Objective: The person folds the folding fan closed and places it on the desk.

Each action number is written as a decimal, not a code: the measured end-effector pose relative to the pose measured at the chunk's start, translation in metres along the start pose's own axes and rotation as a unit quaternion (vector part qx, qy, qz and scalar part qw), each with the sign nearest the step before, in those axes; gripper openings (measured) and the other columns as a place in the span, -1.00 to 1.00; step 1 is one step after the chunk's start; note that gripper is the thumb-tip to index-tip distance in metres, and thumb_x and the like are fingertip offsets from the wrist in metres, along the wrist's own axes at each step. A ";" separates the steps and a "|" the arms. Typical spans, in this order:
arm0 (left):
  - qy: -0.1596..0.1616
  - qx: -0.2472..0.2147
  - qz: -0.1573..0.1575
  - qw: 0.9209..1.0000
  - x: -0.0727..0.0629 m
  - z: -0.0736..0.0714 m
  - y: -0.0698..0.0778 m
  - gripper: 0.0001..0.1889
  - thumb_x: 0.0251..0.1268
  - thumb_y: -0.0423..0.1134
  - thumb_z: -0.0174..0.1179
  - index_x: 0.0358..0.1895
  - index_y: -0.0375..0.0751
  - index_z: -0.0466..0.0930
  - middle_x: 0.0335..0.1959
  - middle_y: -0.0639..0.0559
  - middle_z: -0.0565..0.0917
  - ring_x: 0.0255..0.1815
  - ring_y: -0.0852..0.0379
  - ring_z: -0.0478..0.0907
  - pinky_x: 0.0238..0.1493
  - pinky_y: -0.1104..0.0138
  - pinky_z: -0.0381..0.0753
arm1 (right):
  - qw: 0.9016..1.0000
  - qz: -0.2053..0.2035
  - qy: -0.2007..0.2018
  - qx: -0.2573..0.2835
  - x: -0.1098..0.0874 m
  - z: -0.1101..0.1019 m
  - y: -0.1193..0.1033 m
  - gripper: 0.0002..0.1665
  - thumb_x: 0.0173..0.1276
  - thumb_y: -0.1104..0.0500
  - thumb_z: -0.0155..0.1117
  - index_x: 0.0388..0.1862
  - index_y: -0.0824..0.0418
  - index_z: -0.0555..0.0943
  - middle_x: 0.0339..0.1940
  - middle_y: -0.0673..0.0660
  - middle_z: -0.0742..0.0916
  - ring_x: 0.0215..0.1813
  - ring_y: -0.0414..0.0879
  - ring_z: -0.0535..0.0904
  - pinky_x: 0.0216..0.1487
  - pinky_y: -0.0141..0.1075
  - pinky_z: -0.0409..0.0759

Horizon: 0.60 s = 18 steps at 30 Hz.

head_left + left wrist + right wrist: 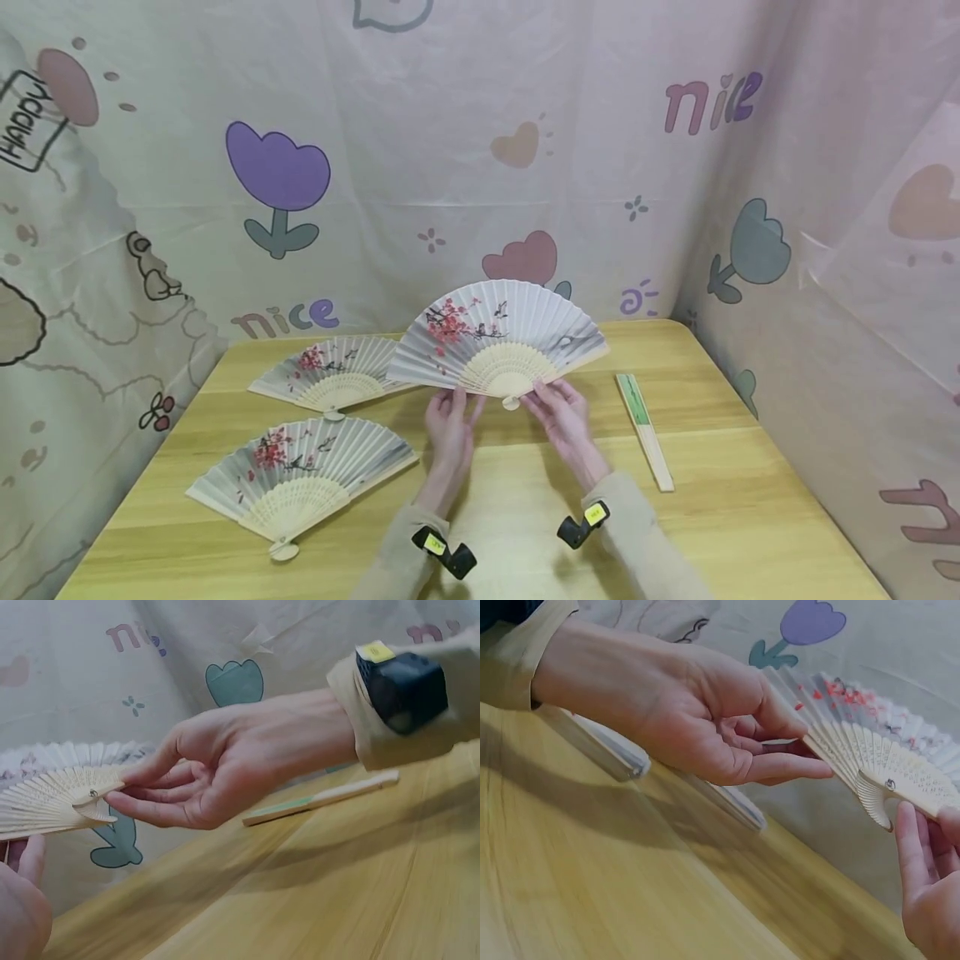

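A spread folding fan (501, 337), pale with red blossoms, dark birds and bamboo ribs, is held up above the table by both hands. My left hand (450, 429) pinches its lower left edge between thumb and fingers. On the other side, my right hand (562, 417) pinches the lower right edge near the pivot. The left wrist view shows the right thumb and fingers on the end rib beside the fan's pivot (91, 793). In the right wrist view, the left thumb and fingers grip the opposite end rib of the fan (870, 742).
Two more spread fans lie on the left of the wooden table (525, 508), one at the back (345, 379) and one nearer the front (300, 483). A folded fan with a green band (643, 429) lies on the right. Printed cloth (420, 167) hangs around the table.
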State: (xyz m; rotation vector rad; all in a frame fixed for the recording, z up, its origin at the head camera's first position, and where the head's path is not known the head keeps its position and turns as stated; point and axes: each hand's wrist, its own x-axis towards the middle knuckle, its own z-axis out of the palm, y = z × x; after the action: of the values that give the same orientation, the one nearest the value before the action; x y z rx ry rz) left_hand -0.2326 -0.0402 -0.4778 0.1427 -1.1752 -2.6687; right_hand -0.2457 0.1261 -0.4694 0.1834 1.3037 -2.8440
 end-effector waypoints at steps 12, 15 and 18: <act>-0.102 0.017 0.002 0.995 -0.009 -0.023 0.018 -0.56 0.55 -0.36 0.02 0.39 -0.29 0.21 0.10 0.03 0.69 0.10 0.13 0.71 0.22 0.25 0.69 | 0.999 0.016 -0.044 0.016 -0.012 0.012 0.009 -0.74 0.48 0.45 0.06 -0.10 0.17 0.61 -0.20 0.07 0.79 -0.17 -0.13 0.78 0.03 -0.31 0.79; -0.140 0.002 -0.006 0.990 -0.011 -0.030 0.020 -0.52 0.54 -0.44 -0.01 0.44 -0.21 0.18 0.14 0.04 0.69 0.11 0.13 0.71 0.19 0.26 0.69 | 0.998 0.020 -0.055 0.006 -0.016 0.015 0.010 -0.74 0.48 0.46 0.05 -0.05 0.20 0.58 -0.19 0.07 0.79 -0.16 -0.12 0.77 0.03 -0.30 0.79; -0.167 -0.006 -0.002 0.986 -0.010 -0.035 0.021 -0.51 0.51 -0.49 -0.01 0.43 -0.13 0.25 0.15 0.05 0.70 0.13 0.13 0.71 0.18 0.25 0.69 | 0.998 0.019 -0.063 0.007 -0.018 0.017 0.009 -0.73 0.47 0.48 0.04 -0.02 0.22 0.57 -0.19 0.08 0.80 -0.15 -0.11 0.77 0.03 -0.29 0.80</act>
State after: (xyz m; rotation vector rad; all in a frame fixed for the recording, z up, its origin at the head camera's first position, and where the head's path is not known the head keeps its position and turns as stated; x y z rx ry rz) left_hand -0.2131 -0.0770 -0.4862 -0.3168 -1.2465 -2.7769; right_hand -0.2287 0.1066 -0.4631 0.0275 1.2435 -2.7826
